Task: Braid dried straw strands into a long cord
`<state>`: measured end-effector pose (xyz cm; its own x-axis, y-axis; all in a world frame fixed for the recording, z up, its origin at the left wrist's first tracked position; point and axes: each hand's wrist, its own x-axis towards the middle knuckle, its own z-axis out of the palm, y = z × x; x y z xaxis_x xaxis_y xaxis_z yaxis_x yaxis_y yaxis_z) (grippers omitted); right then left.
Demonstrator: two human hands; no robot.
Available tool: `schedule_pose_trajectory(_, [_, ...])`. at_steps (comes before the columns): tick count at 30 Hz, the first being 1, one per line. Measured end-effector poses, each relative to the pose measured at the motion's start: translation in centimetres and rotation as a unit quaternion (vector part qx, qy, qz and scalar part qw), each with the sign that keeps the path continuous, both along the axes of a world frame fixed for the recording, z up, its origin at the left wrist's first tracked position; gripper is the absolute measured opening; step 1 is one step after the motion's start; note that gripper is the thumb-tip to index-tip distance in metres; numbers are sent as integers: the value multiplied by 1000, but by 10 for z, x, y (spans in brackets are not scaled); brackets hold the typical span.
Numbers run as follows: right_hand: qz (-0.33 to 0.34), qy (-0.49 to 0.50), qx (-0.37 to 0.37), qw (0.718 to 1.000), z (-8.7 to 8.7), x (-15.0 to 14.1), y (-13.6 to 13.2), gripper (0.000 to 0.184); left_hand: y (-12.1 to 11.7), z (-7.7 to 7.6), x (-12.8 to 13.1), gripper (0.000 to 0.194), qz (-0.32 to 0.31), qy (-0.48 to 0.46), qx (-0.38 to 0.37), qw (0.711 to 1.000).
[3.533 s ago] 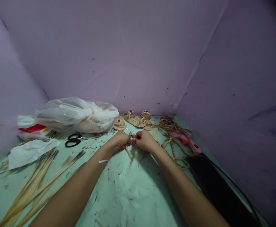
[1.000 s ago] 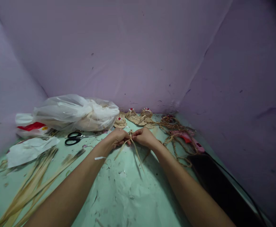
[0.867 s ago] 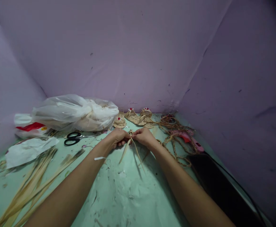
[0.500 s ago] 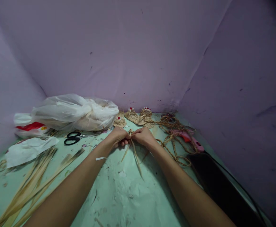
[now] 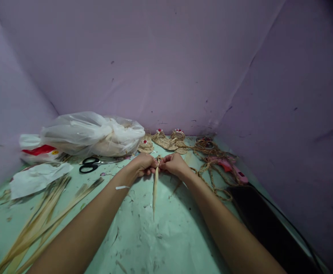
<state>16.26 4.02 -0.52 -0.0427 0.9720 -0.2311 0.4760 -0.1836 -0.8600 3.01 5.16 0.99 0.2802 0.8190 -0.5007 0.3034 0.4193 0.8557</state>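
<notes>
In the middle of the head view, my left hand and my right hand meet fingertip to fingertip, both closed in a pinch on dried plant-fibre strips. One pale fibre strip hangs down from between the fingers toward me. A small knotted or braided end pokes out just above the fingertips. The fingers cover the rest of the piece. Beyond my hands lie braided fibre slippers with red and white beads, and a smaller braided piece with one red bead.
Black-handled scissors and a stuffed white plastic bag lie to the left, above loose fibre strips. On the right are a braided cord, a pink corded tool and a dark flat slab. Purple walls enclose the table.
Several strips hung spread apart below my hands; now a single pale one hangs nearly straight down. My hands remain pinched in nearly the same place. The view has shifted slightly.
</notes>
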Motion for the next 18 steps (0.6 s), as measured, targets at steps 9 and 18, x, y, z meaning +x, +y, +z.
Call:
schedule_pose_trajectory(9, [32,-125,104,986,3,1,-5,16,-2,3,5,11,5,21,-14,1000])
schedule_pose_trajectory(18, [-13,29,-38,999,11,-5,-6,6,-5,5,4,15,21,58,43,997])
